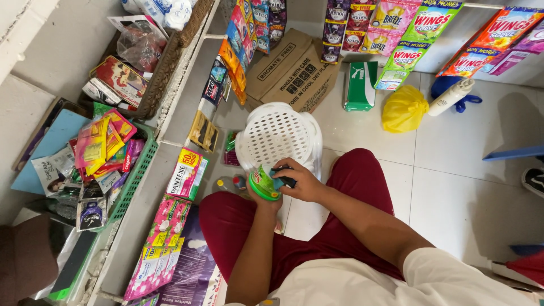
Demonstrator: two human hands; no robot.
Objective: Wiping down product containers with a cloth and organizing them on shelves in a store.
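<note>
Two bare hands meet just below the middle of the frame, over the person's lap in dark red trousers [362, 175]. The left hand [263, 199] cups a small round green-lidded tub [262, 182] from underneath, its grip wrapped around the tub's lower side, with the lid facing up and to the left. The right hand [303, 180] comes in from the right and pinches a small dark blue-and-black object [281, 177] against the tub's upper edge; what that object is cannot be told. Just above both hands, touching the tub's far side in the picture, stands an upturned white perforated plastic basket [277, 133] on the pale tiled floor [453, 187]. Behind it, at upper centre, sits a brown cardboard box [292, 71], with a green carton [361, 85] and a knotted yellow plastic bag [403, 109] to its right. Strips of coloured sachets [391, 28] hang along the top edge. On the left of the frame, a green plastic tray [133, 181] holds more sachets, and a woven brown basket [164, 68] sits above it at upper left.
</note>
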